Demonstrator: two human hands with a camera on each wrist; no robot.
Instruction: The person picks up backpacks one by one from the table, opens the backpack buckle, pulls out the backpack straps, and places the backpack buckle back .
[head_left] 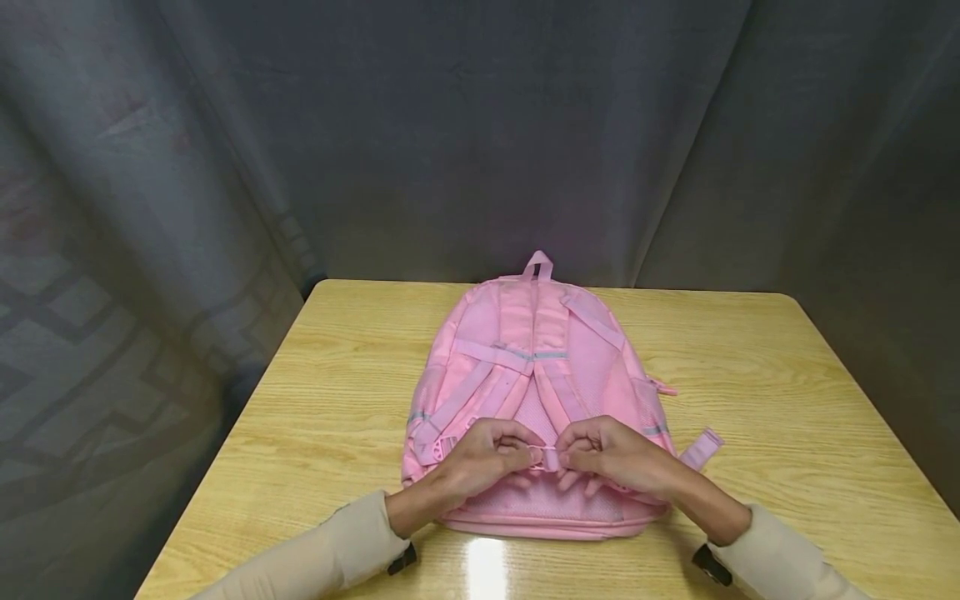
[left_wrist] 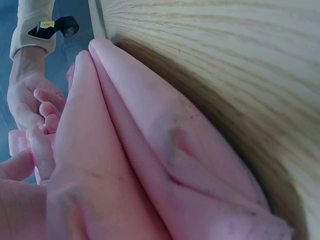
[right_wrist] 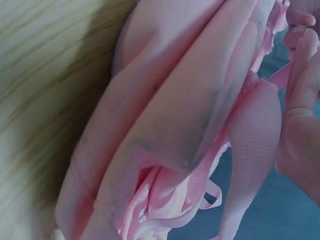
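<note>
Left hand: my left hand [head_left: 487, 454] has its fingers curled, pinching one end of a small pink buckle [head_left: 542, 457] on the strap webbing; the left wrist view shows only part of this hand at the edge, so the finer grip is unclear to me.
Right hand: my right hand [head_left: 611, 457] is curled the same way, pinching the other end of that buckle, knuckles almost meeting the left hand's.
Buckle: it sits between my two sets of fingertips, right over the lower back panel of the backpack; I cannot tell whether it is latched.
Backpack: the pink backpack [head_left: 536, 375] lies flat, straps upward, directly under and beyond both hands, its grab loop [head_left: 537, 265] at the end farthest from them.
Shoulder straps: the two padded straps [head_left: 525, 358] run away from my hands toward the loop, joined by a cross strap.
Loose strap end: a pink webbing tab [head_left: 701, 448] lies just outside my right hand.
Table: the wooden table [head_left: 787, 392] carries the bag; my forearms hover over its near edge.
Sleeves: beige cuffs [head_left: 360, 533] cover both wrists.
</note>
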